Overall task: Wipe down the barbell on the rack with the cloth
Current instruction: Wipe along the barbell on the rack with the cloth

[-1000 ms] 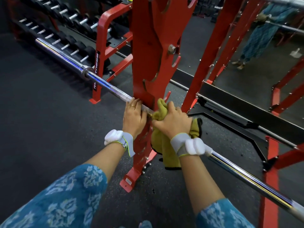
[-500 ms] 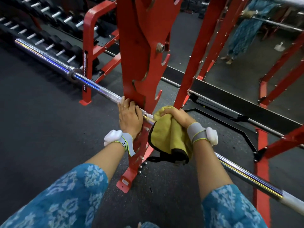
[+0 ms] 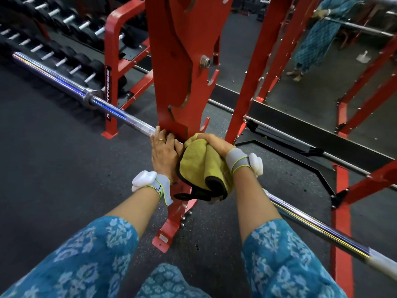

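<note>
A chrome barbell (image 3: pixel 111 109) runs from the upper left to the lower right, resting in a hook of the red rack upright (image 3: pixel 182 82). My left hand (image 3: pixel 164 152) grips the bar just left of the upright, fingers curled over it. A yellow cloth (image 3: pixel 199 166) with a dark edge is wrapped over the bar just right of the upright. My right hand (image 3: pixel 214 143) grips the cloth around the bar from above. The bar under the cloth and hands is hidden.
A red dumbbell rack (image 3: pixel 116 61) with several black dumbbells stands at the upper left behind the bar. More red rack posts (image 3: pixel 253 87) and a mirror (image 3: pixel 322 72) are to the right. The red upright's foot (image 3: pixel 165 237) sits on dark rubber floor.
My right hand rolled over the top of the bar with the cloth and slid left against the upright. The cloth now hangs on the near side. My left hand kept its grip.
</note>
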A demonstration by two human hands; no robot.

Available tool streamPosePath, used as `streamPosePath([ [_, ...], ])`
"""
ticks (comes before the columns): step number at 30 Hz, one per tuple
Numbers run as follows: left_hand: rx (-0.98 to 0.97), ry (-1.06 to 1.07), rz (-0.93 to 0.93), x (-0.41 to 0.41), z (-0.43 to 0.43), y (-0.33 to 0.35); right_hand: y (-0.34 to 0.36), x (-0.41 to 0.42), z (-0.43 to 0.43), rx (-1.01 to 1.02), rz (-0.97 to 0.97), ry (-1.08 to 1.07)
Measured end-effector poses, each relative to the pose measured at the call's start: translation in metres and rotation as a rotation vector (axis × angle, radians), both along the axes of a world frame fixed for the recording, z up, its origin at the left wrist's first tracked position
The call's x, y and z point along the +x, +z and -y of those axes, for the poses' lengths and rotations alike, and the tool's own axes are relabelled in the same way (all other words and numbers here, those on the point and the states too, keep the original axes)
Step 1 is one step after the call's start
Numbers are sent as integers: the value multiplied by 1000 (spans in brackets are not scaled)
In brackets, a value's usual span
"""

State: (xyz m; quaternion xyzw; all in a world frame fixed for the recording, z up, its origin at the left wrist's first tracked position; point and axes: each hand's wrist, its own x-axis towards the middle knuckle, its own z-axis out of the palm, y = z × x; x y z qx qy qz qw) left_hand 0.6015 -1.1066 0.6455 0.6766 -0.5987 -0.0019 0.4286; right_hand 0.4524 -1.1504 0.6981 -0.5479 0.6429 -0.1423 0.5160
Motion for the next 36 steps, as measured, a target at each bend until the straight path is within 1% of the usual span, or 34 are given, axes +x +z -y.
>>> streamPosePath([
  [1, 2, 0, 7, 0, 0, 0, 5, -3, -6, -4, 6, -15],
  [3, 0, 1, 18, -1, 0, 1, 40, 0, -38, -47, -36, -57],
  [5, -9, 9, 23, 0, 0, 2, 39, -9, -43, -57, -55, -83],
  [7, -7, 8, 26, -1, -2, 2, 20, -28, -39, -23, -18, -114],
  [10, -7, 12, 26, -2, -3, 1, -34, -70, -15, 67, 60, -160],
  [11, -6, 10, 25, -2, -3, 2, -40, -81, -15, 81, 67, -164],
  [13, -9, 5, 30, -2, -3, 2, -11, -84, -42, 48, 30, -214],
  [15, -8, 7, 30, -1, -3, 3, 15, -84, -63, 4, -81, -241],
  [17, -19, -10, 37, 0, -5, 3, 27, -88, -79, -32, -209, -275],
  [20, -35, -25, 37, 0, -6, 5, 36, -94, -96, -86, -344, -279],
  [23, -34, -31, 25, 1, -7, 5, 36, -89, -113, -221, -458, -276],
  [25, -31, -39, 24, 0, -6, 5, 35, -84, -124, -372, -579, -224],
  [27, -29, -49, 13, 2, -6, 5, 33, -74, -134, -533, -712, -96],
  [30, -35, -55, 7, 2, -6, 4, 29, -52, -142, -717, -921, 118],
  [33, -33, -60, 2, 2, -6, 4, 18, -27, -138, -835, -957, 220],
  [36, -63, -64, 2, 3, -7, 3, 13, -2, -123, -897, -969, 235],
])
